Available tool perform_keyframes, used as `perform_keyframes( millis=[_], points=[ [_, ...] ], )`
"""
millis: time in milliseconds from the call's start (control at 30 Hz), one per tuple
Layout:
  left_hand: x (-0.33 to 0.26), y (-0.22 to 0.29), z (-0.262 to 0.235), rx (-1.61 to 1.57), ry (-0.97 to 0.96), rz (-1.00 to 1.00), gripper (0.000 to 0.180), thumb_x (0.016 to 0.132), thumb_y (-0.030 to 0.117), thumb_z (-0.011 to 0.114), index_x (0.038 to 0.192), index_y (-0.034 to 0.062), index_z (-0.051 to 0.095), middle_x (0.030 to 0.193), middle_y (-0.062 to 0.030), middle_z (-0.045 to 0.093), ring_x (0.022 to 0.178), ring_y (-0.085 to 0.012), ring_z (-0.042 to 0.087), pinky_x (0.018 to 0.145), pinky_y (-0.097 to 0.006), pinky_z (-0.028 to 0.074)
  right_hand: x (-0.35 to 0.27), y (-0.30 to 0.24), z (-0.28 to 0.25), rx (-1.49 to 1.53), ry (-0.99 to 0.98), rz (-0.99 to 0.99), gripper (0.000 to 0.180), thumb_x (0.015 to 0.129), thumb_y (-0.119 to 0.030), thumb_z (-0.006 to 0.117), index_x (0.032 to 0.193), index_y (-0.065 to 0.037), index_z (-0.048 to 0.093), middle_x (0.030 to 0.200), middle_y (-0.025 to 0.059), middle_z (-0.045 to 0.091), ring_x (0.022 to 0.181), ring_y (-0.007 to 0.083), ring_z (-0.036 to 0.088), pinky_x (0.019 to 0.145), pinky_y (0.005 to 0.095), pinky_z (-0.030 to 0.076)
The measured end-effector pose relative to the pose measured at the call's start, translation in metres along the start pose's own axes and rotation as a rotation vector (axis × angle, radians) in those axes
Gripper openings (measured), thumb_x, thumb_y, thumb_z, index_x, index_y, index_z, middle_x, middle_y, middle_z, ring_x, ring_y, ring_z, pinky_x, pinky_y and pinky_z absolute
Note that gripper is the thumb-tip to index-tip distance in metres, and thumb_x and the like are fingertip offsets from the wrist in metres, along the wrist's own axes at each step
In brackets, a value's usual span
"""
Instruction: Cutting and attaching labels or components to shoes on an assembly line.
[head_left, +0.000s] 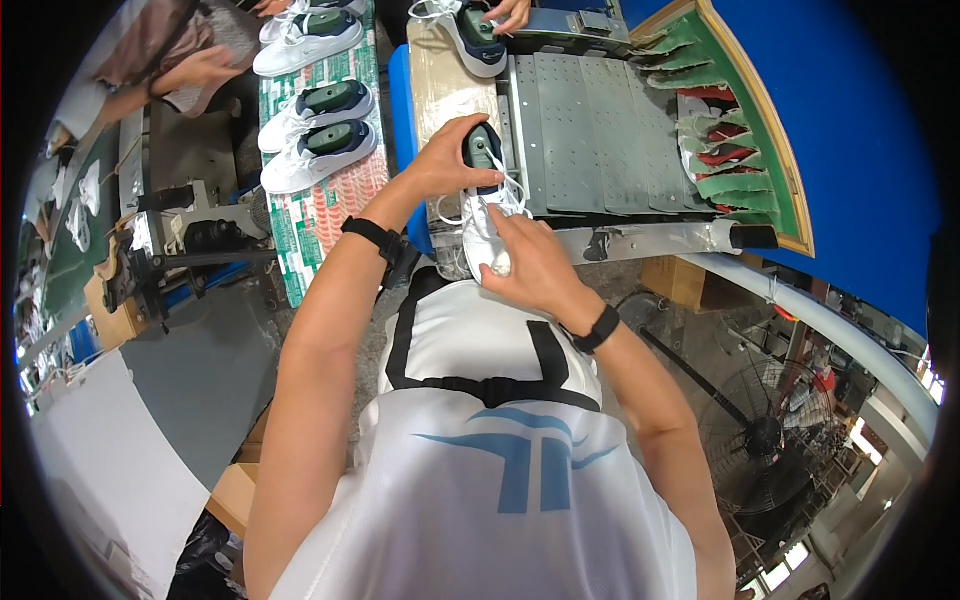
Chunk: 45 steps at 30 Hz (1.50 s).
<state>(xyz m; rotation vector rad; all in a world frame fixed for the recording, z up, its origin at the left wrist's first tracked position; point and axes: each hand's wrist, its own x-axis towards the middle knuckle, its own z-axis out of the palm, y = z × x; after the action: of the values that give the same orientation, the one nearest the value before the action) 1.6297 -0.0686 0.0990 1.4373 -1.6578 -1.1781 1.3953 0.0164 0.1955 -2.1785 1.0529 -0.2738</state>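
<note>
I hold a white sneaker (484, 212) with a dark green form inside it, just in front of my chest at the near edge of a grey metal conveyor (590, 130). My left hand (447, 158) grips the heel end around the green form. My right hand (528, 262) is closed over the toe end, fingers by the loose white laces. Both wrists wear black bands.
Several white sneakers (318, 125) on green forms lie on a patterned strip to the left. Another person's hand (510, 14) holds a sneaker (478, 38) at the conveyor's far end. Green and red insoles (720, 150) fill a rack on the right. A floor fan (762, 435) stands lower right.
</note>
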Motion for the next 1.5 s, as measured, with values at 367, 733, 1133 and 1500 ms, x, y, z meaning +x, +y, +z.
perform_keyframes(
  millis=[367,733,1133,1500],
  points=[
    [0.001,-0.008,0.001,0.021,0.034,0.021,0.108,0.068,0.042,0.100,0.157,0.0033,0.051,0.153,-0.0246,0.054,0.144,-0.0396,0.052,0.121,-0.045,0.043,-0.024,-0.011,-0.005,0.213,-0.173,0.084,0.080,0.082,-0.025,0.077,0.149,0.012,0.053,0.110,0.0241,0.068,0.104,0.0404,0.068,0.094,0.0450,0.054],
    [-0.001,-0.011,0.000,0.025,0.053,0.052,0.104,0.069,0.036,0.099,0.156,0.0027,0.052,0.151,-0.0247,0.056,0.143,-0.0399,0.053,0.121,-0.043,0.043,-0.015,-0.026,0.016,0.211,-0.124,0.053,0.079,0.080,-0.029,0.077,0.146,0.011,0.055,0.107,0.0250,0.068,0.101,0.0439,0.066,0.092,0.0484,0.053],
    [0.002,0.002,0.004,0.001,-0.002,-0.056,0.104,0.071,0.036,0.099,0.157,0.0042,0.050,0.154,-0.0242,0.053,0.145,-0.0379,0.051,0.121,-0.044,0.042,-0.009,-0.004,0.029,0.079,-0.007,0.001,0.081,0.080,-0.029,0.077,0.146,0.012,0.055,0.110,0.0254,0.068,0.103,0.0431,0.066,0.096,0.0490,0.051],
    [-0.001,-0.001,0.003,-0.015,-0.008,-0.045,0.105,0.073,0.036,0.098,0.160,0.0056,0.048,0.156,-0.0240,0.051,0.147,-0.0378,0.049,0.122,-0.044,0.041,-0.033,0.032,0.005,0.469,0.111,0.329,0.071,0.085,-0.023,0.078,0.146,0.007,0.059,0.112,0.0181,0.072,0.107,0.0333,0.071,0.099,0.0386,0.054]
  ],
)
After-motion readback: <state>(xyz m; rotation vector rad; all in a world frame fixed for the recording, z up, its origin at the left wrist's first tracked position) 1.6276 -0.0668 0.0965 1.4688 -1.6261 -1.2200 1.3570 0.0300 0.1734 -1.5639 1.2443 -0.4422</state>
